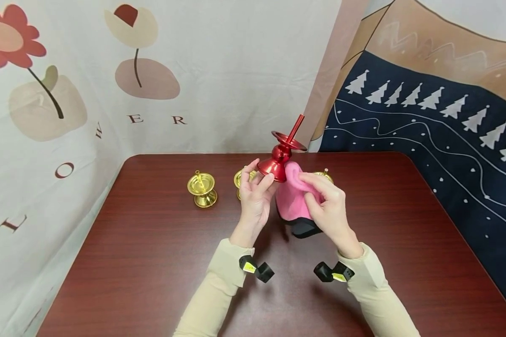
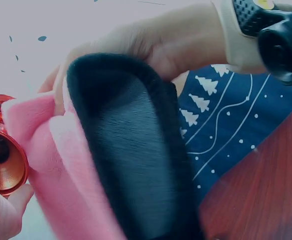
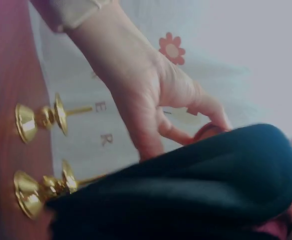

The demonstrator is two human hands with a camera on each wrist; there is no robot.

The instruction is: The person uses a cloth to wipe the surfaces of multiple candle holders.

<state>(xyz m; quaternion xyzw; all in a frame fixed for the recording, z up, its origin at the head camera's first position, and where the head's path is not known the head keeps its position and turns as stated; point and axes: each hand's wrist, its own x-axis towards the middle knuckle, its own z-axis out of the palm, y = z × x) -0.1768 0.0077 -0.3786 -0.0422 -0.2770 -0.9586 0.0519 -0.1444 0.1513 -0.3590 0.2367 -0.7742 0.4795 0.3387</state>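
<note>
A shiny red candlestick (image 1: 281, 153) with a flared base, a round dish and a thin upright spike is tilted above the table. My left hand (image 1: 254, 206) holds it by the rim of its base between thumb and fingers. Beside it, my right hand (image 1: 331, 210) pinches a folded pink plush cloth (image 1: 290, 203) with a wide black trim (image 1: 305, 228). In the left wrist view the pink cloth (image 2: 73, 165) lies against the candlestick's hollow base (image 2: 5, 165). Black trim (image 3: 200, 185) hides most of the candlestick in the right wrist view.
Gold candlesticks stand behind the hands on the brown table (image 1: 152, 262): one at left (image 1: 202, 187), another partly hidden behind the left hand (image 1: 238, 180), a third behind the cloth (image 1: 325, 175). A flower-print curtain (image 1: 236, 70) and a dark tree-print cloth (image 1: 405, 121) hang beyond.
</note>
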